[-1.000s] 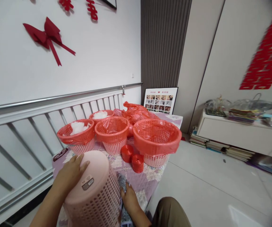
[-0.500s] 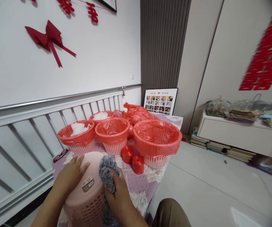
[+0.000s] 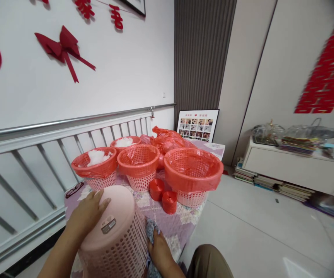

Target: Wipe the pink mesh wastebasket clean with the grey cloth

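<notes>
A pink perforated plastic basket [image 3: 117, 231] stands upside down on the table, with a label [image 3: 108, 225] on its upturned base. My left hand [image 3: 90, 212] rests on that base, fingers spread over its left side. On the right, my right hand [image 3: 160, 249] grips a grey-blue cloth [image 3: 152, 227] against the basket's perforated side; part of the cloth is hidden behind the fingers. Just beyond are two red rolls of bag film [image 3: 157, 189]. Behind them stand baskets lined with red plastic bags, among them a large one [image 3: 193, 197] and a middle one [image 3: 140, 181].
White crumpled material fills the left lined basket [image 3: 97, 181]. Red plastic bags [image 3: 169, 139] lie at the back, and glasses [image 3: 74, 190] at the table's left edge. A white radiator [image 3: 59, 158] runs along the left wall. My knee [image 3: 210, 262] is beside the table.
My right hand has moved with the cloth from the basket's upturned base down to its right side. My left hand has stayed in place on the base.
</notes>
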Tool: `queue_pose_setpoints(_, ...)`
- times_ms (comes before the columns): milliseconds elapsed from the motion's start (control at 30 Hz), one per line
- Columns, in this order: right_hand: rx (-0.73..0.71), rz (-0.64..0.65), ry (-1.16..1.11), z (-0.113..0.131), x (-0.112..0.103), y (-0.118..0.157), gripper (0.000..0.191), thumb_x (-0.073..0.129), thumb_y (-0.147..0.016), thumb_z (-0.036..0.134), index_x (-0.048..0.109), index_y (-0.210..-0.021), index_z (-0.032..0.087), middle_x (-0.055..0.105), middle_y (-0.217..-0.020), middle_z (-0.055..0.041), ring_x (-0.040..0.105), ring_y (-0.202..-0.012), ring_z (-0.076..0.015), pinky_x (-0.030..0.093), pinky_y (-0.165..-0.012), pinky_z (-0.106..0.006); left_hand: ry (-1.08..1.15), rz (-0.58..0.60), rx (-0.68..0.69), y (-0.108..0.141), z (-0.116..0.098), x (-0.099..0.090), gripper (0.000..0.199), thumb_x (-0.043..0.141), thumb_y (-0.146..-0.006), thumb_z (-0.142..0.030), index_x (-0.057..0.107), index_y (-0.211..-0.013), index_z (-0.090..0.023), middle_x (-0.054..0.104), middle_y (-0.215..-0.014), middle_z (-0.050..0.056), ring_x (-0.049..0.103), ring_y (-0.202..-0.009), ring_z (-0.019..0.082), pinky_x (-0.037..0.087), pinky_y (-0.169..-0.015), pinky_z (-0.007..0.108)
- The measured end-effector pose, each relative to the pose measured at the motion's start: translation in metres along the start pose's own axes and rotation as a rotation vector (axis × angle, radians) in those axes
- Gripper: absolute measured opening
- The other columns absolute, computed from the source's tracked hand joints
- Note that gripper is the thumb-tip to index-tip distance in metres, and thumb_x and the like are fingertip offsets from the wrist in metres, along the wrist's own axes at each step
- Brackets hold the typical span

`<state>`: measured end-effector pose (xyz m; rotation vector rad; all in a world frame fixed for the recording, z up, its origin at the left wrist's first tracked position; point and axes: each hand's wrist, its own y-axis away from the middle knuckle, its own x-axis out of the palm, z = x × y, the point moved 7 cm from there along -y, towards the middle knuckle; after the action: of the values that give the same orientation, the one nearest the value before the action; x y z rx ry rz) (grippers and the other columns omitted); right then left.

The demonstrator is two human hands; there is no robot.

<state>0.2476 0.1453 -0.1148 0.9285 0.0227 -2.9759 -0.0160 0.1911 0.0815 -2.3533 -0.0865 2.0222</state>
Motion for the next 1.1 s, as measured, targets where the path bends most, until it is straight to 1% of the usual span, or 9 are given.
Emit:
queue_pose_setpoints(133,-0.075,-0.029,-0.106,0.024,-0.001,0.006,0.06,0.051,-0.085,0.016,0.053,-0.145,0.012,0.059,-0.144,-0.017,0.055,-0.136,-0.0275,0.041,-0.116,-0.041,0.001,-0.002,0.003,0.0,0.0,0.001,0.067,0.028,-0.097,-0.049,0.044,-0.146,-0.007,0.049,-0.151,0.026,0.04,-0.147,0.037,0.038,-0.113,0.055)
queue_pose_setpoints(300,-0.335,-0.107,-0.293,0.094,-0.026,0.026,0.066,0.056,-0.086,0.017,0.045,-0.15,0.021,0.049,-0.152,-0.0134,0.046,-0.142,-0.0262,0.037,-0.119,-0.044,-0.005,-0.016,0.012,0.002,0.0,0.0,0.065,0.027,-0.098,-0.049,0.043,-0.146,-0.008,0.05,-0.151,0.025,0.042,-0.145,0.037,0.04,-0.111,0.055)
queue_pose_setpoints(400,-0.501,-0.143,-0.297,0.128,-0.044,0.035,0.064,0.06,-0.077,0.01,0.055,-0.138,0.026,0.052,-0.144,-0.0105,0.051,-0.134,-0.0259,0.042,-0.113,-0.043,-0.012,-0.024,0.019,0.002,0.001,0.0,0.061,0.03,-0.098,-0.049,0.046,-0.144,-0.013,0.051,-0.152,0.022,0.047,-0.142,0.036,0.04,-0.112,0.053)
queue_pose_setpoints(467,-0.566,-0.155,-0.291,0.136,-0.05,0.037,0.054,0.061,-0.073,0.007,0.063,-0.124,0.025,0.057,-0.13,-0.0092,0.057,-0.121,-0.0245,0.048,-0.103,-0.039,-0.016,-0.028,0.019,0.002,0.001,0.0,0.06,0.031,-0.098,-0.051,0.047,-0.143,-0.015,0.051,-0.152,0.021,0.048,-0.141,0.035,0.04,-0.112,0.053)
queue_pose_setpoints(600,-0.53,-0.093,-0.23,0.112,-0.04,0.031,0.041,0.06,-0.069,0.002,0.067,-0.104,0.022,0.062,-0.117,-0.0075,0.061,-0.109,-0.0218,0.051,-0.093,-0.032,-0.017,-0.022,0.013,0.001,0.003,0.001,0.065,0.028,-0.097,-0.051,0.046,-0.145,-0.011,0.051,-0.152,0.023,0.044,-0.144,0.037,0.038,-0.114,0.054)
queue_pose_setpoints(767,-0.199,0.162,0.088,0.037,-0.004,0.025,0.046,0.062,-0.07,0.001,0.07,-0.111,0.021,0.067,-0.12,-0.0093,0.066,-0.112,-0.0229,0.05,-0.096,-0.03,-0.011,-0.008,0.003,-0.001,0.003,0.004,0.067,0.026,-0.097,-0.051,0.043,-0.147,-0.008,0.049,-0.152,0.024,0.041,-0.146,0.037,0.036,-0.115,0.056)
queue_pose_setpoints(867,-0.084,0.204,0.2,0.009,0.0,0.025,0.04,0.064,-0.071,0.004,0.072,-0.108,0.016,0.069,-0.12,-0.0164,0.069,-0.109,-0.0305,0.051,-0.095,-0.038,-0.012,-0.007,-0.004,0.0,0.003,0.004,0.069,0.025,-0.097,-0.052,0.041,-0.148,-0.008,0.049,-0.152,0.025,0.04,-0.147,0.037,0.037,-0.114,0.055)
queue_pose_setpoints(967,-0.072,0.231,0.215,0.006,-0.003,0.025,0.038,0.065,-0.069,0.004,0.073,-0.104,0.015,0.072,-0.114,-0.0177,0.071,-0.103,-0.0325,0.052,-0.092,-0.04,-0.016,-0.012,-0.009,0.001,0.002,0.002,0.07,0.024,-0.097,-0.053,0.041,-0.148,-0.008,0.049,-0.153,0.025,0.04,-0.147,0.037,0.038,-0.113,0.055)
queue_pose_setpoints(1100,-0.138,0.279,0.156,0.028,-0.01,0.034,0.049,0.065,-0.066,0.006,0.071,-0.112,0.022,0.071,-0.122,-0.0103,0.068,-0.11,-0.0264,0.049,-0.095,-0.03,-0.016,-0.018,0.001,0.002,0.001,0.0,0.067,0.026,-0.097,-0.052,0.044,-0.146,-0.009,0.051,-0.151,0.024,0.044,-0.145,0.036,0.039,-0.113,0.052)
